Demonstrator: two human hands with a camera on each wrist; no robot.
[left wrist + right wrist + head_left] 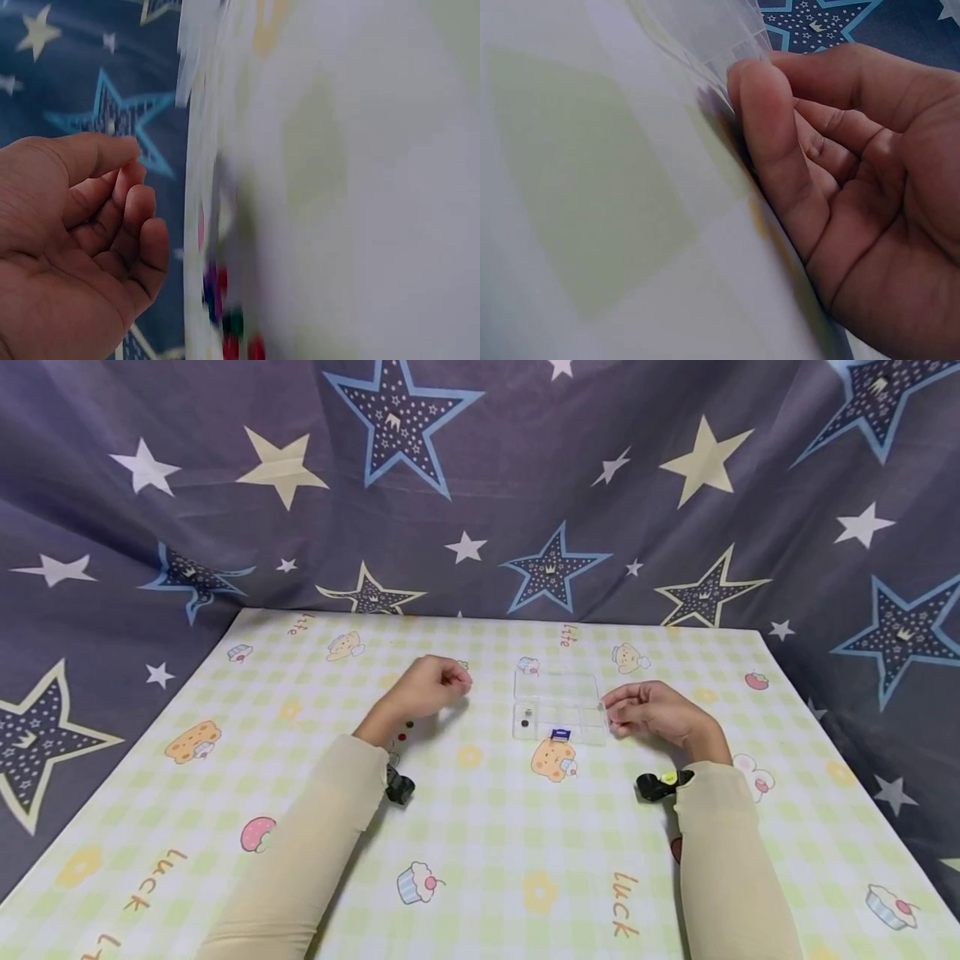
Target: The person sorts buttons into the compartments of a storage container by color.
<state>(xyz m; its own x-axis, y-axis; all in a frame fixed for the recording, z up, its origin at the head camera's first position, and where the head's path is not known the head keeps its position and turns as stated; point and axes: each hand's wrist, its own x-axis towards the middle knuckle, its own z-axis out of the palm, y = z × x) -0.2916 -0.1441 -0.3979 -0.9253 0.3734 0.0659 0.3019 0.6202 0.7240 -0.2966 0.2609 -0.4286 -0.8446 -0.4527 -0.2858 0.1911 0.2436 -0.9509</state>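
A clear plastic compartment box (pixel 577 717) lies on the table with its lid (pixel 557 687) folded back. A small dark piece (pixel 525 723) sits in its left part, and a blue label (pixel 560 735) shows at the front. My right hand (pixel 654 714) pinches the box's right edge between thumb and finger; the right wrist view shows the fingertips meeting at the clear plastic. My left hand (pixel 431 685) hovers left of the box, fingers curled and fingertips close together. Whether something tiny is between them cannot be told. Small red and green pieces (pixel 232 322) lie near it, blurred.
A patterned cloth (pixel 480 827) with pale green checks covers the table. Behind it hangs a dark curtain (pixel 525 485) with stars. Each wrist carries a black camera mount, such as the right mount (pixel 660 785).
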